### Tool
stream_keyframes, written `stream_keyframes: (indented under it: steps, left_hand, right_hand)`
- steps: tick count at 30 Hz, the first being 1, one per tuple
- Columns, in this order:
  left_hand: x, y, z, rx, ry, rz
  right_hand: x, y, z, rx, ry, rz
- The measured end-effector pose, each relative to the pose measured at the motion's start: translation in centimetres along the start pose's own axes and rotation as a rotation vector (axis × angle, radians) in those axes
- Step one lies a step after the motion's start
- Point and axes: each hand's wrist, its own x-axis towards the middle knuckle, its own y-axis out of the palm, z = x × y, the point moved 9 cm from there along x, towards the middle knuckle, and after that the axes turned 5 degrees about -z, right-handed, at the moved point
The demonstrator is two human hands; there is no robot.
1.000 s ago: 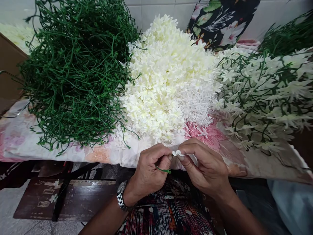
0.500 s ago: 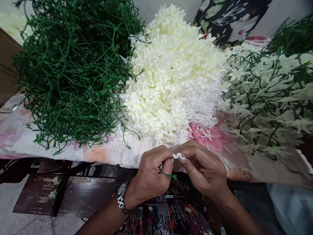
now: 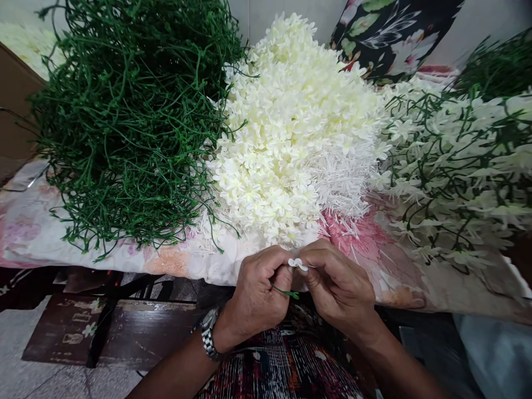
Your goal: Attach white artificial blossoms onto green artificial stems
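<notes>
My left hand, with a metal-band watch on its wrist, is closed in a pinch on a green plastic stem that curves out below the thumb. Against it, my right hand pinches a small white artificial flower. The flower sits between the two sets of fingertips, and its join with the stem is hidden by the fingers. Just beyond my hands rises a heap of white artificial blossoms, with thin white stamen-like pieces at its right side. A tangled pile of green stems lies to the left.
White flowers on green stems spread over the right side. A floral cloth covers the work surface. Behind stands a black flower-patterned fabric. A cardboard box is at the far left, and a dark wooden bench below.
Both hands have shifted slightly left, and the white flower now sits closer to the left fingertips. The stem remains in my left hand. The camera view has moved a little.
</notes>
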Motion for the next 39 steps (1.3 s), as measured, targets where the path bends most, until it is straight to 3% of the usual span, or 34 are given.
stream_keyframes:
  steps: [5,14,20,28,39]
  left_hand:
    - [-0.2,-0.1,0.5,-0.111,-0.062,0.013]
    - [-0.4,-0.5,-0.1,-0.111,0.003,-0.012]
    - [-0.4,-0.4,-0.3,-0.096,0.014,-0.019]
    - [-0.6,-0.1,-0.3,-0.038,0.048,-0.012]
    - [-0.7,0.4,-0.1,0.007,0.027,0.043]
  right_hand:
    - [0.0,-0.8,0.0,0.015,0.027,0.019]
    - [0.1,-2.3,0.8,-0.007,-0.002,0.03]
    - [-0.6,-2.6,1.6,-0.115,-0.133,-0.071]
    - [-0.5,-2.2,2.4,-0.211,-0.209,-0.03]
    - [-0.3,-1.6,1.4,-0.194,-0.122,0.04]
